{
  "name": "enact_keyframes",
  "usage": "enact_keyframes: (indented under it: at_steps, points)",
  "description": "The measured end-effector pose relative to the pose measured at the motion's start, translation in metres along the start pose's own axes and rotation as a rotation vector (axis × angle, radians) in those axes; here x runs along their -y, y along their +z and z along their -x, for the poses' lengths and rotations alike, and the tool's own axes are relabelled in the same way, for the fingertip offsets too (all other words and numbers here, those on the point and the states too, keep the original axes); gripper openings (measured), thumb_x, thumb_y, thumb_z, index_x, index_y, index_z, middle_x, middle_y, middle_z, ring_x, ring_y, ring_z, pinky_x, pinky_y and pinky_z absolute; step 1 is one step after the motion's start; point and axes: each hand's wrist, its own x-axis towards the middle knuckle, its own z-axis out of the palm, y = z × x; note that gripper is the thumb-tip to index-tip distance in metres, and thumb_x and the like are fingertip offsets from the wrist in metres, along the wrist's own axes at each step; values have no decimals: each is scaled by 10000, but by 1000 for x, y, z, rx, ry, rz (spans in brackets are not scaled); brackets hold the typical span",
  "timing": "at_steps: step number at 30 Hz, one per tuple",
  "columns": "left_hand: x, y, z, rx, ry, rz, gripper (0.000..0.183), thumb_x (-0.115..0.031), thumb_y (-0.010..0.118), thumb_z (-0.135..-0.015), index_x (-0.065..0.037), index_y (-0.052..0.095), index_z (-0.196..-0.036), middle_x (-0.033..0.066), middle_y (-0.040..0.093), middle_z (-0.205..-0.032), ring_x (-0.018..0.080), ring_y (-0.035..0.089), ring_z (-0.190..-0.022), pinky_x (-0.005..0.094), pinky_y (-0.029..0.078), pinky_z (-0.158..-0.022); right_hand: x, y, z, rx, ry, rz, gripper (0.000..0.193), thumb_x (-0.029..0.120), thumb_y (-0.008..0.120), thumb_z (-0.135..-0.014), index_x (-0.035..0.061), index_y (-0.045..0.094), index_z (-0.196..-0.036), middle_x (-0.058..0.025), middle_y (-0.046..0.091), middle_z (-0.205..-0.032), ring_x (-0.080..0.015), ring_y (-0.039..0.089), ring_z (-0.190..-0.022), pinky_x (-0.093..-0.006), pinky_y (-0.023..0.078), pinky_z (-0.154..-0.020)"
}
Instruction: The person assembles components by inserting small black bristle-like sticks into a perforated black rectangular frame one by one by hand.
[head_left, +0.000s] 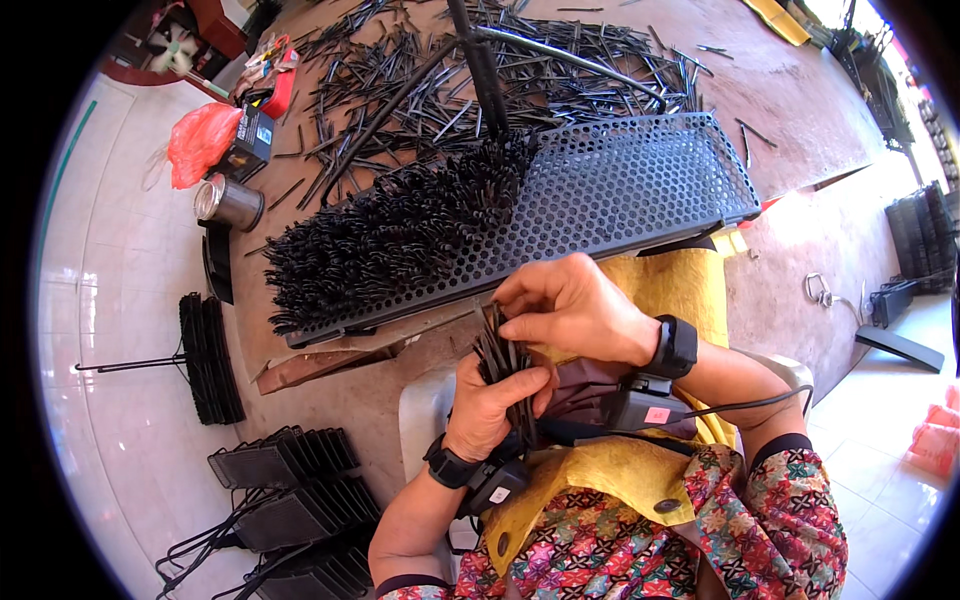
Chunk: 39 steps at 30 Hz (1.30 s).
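Observation:
My left hand is closed round a bundle of thin black strips, which stands roughly upright in front of my lap. At the bundle's upper end, my right hand pinches the strip tips between thumb and fingers. How many strips it grips is hidden. Just beyond my hands lies a long black perforated panel, tilted on the worktable. Its left half is packed with a dense tuft of black strips standing in the holes; the right half shows bare holes. Each wrist wears a black strap with a small device.
Loose black strips are scattered over the worktable behind the panel, under a metal bar frame. A tin can, a black box and a red plastic bag stand at left. Stacked black panels with handles rest lower left.

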Motion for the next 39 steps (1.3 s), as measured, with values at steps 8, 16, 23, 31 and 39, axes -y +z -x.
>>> enact_keyframes:
  at_steps: [8, 16, 23, 31, 39]
  points:
    - [-1, 4, -4, -88, 19, -88, 170, -99, 604, -844, -7, 539, -971, 87, 597, -741, 141, 555, -570, 251, 442, -497, -11, -1, 6, -256, 101, -93, 176, -37, 647, -740, -51, 627, -914, -62, 652, -782, -79, 601, -697, -213, 499, -617]
    - [4, -4, -4, -158, -43, -7, 258, -115, 584, -861, -21, 507, -1089, 95, 581, -744, 144, 533, -562, 254, 426, -474, 2, -21, -5, -696, -323, 312, 172, 5, 660, -771, 0, 646, -942, -45, 660, -777, -68, 605, -693, -191, 480, -608]
    - [3, -4, -4, -171, -63, 77, 288, -105, 550, -880, -34, 481, -1150, 109, 557, -763, 163, 508, -555, 278, 406, -483, 0, -25, -43, -720, -907, 636, 234, -81, 632, -686, -24, 584, -908, -127, 601, -788, -292, 557, -659, -346, 464, -570]
    - [1, -4, -1, -170, -64, 117, 272, -121, 574, -868, -30, 509, -1116, 99, 565, -755, 153, 509, -550, 271, 406, -475, -8, -21, -57, -499, -1051, 847, 403, -76, 607, -595, -58, 544, -993, -144, 554, -859, -286, 515, -678, -356, 454, -567]
    - [2, -4, -1, -147, -54, 161, 258, -130, 607, -853, -22, 543, -1079, 85, 590, -759, 139, 520, -555, 249, 419, -474, -7, -20, -49, -264, -825, 1058, 353, 0, 584, -614, -50, 566, -962, -155, 541, -908, -294, 512, -739, -362, 458, -634]
